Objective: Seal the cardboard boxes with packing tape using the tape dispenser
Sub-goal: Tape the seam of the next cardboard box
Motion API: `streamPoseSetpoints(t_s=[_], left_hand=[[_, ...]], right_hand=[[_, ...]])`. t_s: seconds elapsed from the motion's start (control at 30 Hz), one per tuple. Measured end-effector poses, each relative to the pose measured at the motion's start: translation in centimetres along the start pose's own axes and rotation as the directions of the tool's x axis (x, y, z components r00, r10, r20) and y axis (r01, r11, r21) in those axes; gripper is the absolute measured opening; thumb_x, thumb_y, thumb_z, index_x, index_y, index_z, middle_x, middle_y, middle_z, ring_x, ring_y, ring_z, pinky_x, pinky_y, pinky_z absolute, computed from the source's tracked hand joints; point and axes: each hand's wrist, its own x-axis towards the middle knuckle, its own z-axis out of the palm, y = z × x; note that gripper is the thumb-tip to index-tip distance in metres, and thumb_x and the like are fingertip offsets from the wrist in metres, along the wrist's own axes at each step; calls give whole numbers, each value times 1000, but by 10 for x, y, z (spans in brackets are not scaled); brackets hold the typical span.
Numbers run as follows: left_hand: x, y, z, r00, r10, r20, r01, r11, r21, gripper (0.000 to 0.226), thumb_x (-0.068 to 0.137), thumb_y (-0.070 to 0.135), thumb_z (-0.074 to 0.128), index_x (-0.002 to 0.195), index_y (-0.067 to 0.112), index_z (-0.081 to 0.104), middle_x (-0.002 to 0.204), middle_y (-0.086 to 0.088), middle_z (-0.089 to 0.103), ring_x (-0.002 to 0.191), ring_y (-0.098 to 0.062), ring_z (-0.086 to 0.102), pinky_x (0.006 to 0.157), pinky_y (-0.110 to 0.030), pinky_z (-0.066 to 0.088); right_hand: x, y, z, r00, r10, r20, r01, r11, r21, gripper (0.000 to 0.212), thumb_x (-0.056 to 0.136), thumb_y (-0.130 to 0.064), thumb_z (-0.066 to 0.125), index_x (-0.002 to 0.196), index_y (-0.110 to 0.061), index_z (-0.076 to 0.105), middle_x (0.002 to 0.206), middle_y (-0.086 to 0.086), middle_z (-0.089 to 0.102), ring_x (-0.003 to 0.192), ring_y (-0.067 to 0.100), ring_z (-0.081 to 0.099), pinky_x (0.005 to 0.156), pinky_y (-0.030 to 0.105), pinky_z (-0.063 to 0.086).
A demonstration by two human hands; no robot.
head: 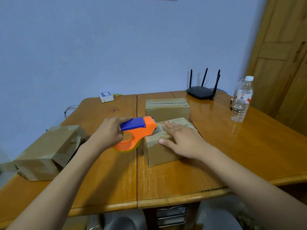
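Observation:
A small cardboard box [160, 153] stands near the middle of the wooden table [240, 150]. My right hand [181, 138] lies flat on its top with straight fingers, thumb at the front edge. My left hand [110, 130] grips the blue handle of an orange tape dispenser [139, 131]. The dispenser's nose touches the box's top left edge, where a strip of tape lies. A second box [167, 107] sits just behind, with tape along its top. A third, larger box [48, 151] lies at the table's left edge.
A black router [201, 92] with several antennas stands at the back. A clear water bottle [241, 100] is at the right, in front of a wooden door [282, 47]. A small white device [106, 96] sits at the back left by the wall.

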Motion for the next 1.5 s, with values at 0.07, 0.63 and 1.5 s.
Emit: streamPoseSetpoints(t_s=[0.07,0.63,1.5], left_hand=[[0,0,2,1000,19,-19,-19,1000,0,59,86,-3,59,139,21,57,113,-5,72,93,-22,62,74,-28,42],[-39,-40,25,988,-129,-83,125,991,-49,64,74,-7,53,130,21,65,100,-6,76,88,-29,68,70,-29,44],[-59,-48,30,992,-123,-42,119,989,-91,49,80,-5,59,122,20,51,89,0,61,75,-15,55,63,-29,44]], right_hand=[[0,-1,-1,1000,4,4,-4,1000,-4,81,97,-71,23,161,-21,21,168,-3,14,154,13,13,123,33,16],[2,-18,-14,994,16,104,-10,998,-60,72,96,-74,22,159,-38,21,167,9,18,153,28,18,123,44,17],[19,-41,2,992,-81,98,91,990,-110,72,98,-68,19,160,-36,1,169,3,5,156,23,5,124,41,6]])
